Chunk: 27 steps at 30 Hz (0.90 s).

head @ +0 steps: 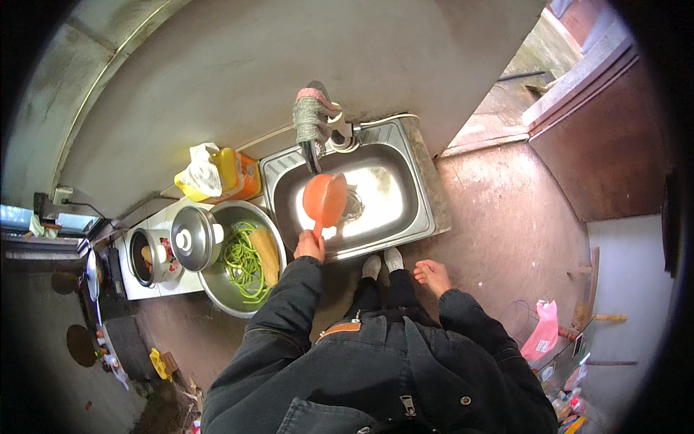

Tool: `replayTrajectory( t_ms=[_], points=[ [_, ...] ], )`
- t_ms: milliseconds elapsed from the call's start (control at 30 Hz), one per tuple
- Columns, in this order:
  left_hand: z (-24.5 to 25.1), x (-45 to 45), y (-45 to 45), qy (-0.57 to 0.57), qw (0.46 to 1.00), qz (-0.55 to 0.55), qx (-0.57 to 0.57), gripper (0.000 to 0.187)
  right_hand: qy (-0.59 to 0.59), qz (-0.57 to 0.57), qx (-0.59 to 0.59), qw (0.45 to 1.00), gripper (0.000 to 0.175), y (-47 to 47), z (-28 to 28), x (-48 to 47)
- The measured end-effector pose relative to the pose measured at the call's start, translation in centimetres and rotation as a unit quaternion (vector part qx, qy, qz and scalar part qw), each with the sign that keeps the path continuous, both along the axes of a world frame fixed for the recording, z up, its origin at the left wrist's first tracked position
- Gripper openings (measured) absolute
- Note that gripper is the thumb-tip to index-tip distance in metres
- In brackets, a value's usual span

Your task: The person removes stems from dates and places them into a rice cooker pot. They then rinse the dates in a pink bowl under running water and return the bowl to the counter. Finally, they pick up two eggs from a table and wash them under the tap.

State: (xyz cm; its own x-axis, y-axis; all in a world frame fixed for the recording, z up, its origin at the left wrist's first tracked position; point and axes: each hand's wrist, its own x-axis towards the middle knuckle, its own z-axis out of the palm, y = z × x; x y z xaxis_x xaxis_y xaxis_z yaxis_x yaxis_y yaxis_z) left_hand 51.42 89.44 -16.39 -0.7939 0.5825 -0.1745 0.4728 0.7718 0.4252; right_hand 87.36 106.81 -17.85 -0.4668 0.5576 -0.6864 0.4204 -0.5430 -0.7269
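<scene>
My left hand (310,247) grips the handle of an orange plastic water dipper (324,198). The dipper's bowl is over the stainless steel sink (390,230), just below the spout of a faucet (310,157). Grey and pink fabric (312,116) is wrapped around the faucet. Whether water runs, or is in the dipper, I cannot tell. Out to the right of my body, my right hand (434,276) hangs with loosely curled fingers and nothing visible in it. Part of the sink drain (353,206) shows beside the dipper.
Left of the sink, a large metal basin (211,290) holds green long beans (238,260) and a tan, elongated item (264,255). A metal lid (191,238) rests over its edge. Beside it stands a cooker pot (157,257). A yellow-orange jug (230,171) is against the wall.
</scene>
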Motion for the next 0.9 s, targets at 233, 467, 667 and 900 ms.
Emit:
replayTrajectory(
  t_ms=[233, 467, 667, 900],
  points=[
    [5.6, 2.2, -1.9, 0.146, 0.989, 0.026, -0.023, 0.032, 0.054, 0.085, 0.038, 0.994, 0.021, 6.8, -0.4, -4.5],
    [7.5, 3.9, -1.3, 0.222, 0.969, 0.105, -0.012, 0.038, 0.106, 0.127, -0.008, 0.986, 0.027, 14.7, 2.4, -15.2],
    [9.2, 6.4, -1.3, -0.376, 0.816, 0.287, 0.333, 0.025, 0.153, 0.087, -0.086, 0.981, 0.064, 19.2, 6.3, -29.0],
    [14.4, 9.5, -0.7, -0.509, 0.731, 0.29, 0.35, 0.027, 0.118, 0.058, -0.055, 0.99, 0.028, 19.7, 4.3, -34.5]
  ],
)
